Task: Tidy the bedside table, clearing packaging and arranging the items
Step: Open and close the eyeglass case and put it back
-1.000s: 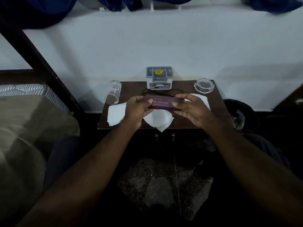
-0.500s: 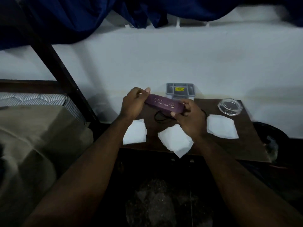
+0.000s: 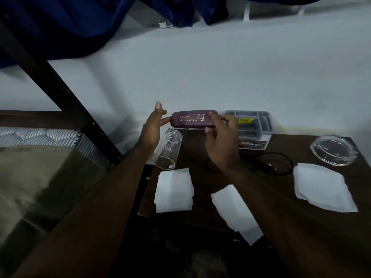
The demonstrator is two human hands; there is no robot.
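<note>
Pinching a purple case [image 3: 193, 119] between thumb and fingers is the right hand [image 3: 220, 141]; the left hand [image 3: 152, 127], fingers straight, touches its other end, just above a glass [image 3: 167, 149].

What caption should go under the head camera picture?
The right hand grips a purple case, the left hand touching its end, above a bedside table with a glass and white napkins.
</note>
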